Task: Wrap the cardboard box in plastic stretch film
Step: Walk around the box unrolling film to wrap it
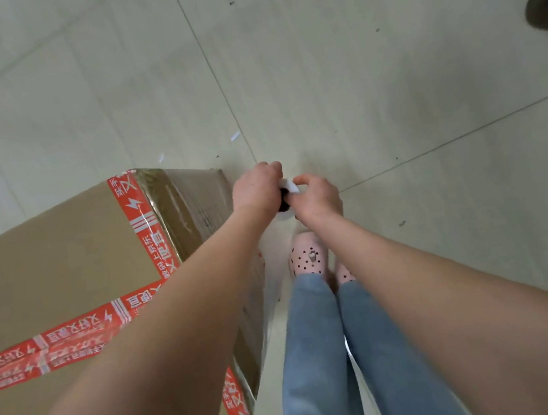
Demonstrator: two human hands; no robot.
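Your left hand (256, 188) and right hand (316, 195) both clamp the film roll (287, 194); film's thin, clingy, so pull taut beside the stiff cardboard box (66, 267).

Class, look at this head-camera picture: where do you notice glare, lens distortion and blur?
Head view: glare streaks the stretch film on the cardboard box near its top corner; wide-angle distortion stretches both forearms toward the lower edge; the left hand and right hand look slightly soft; lighting is even, shadows faint on the floor.
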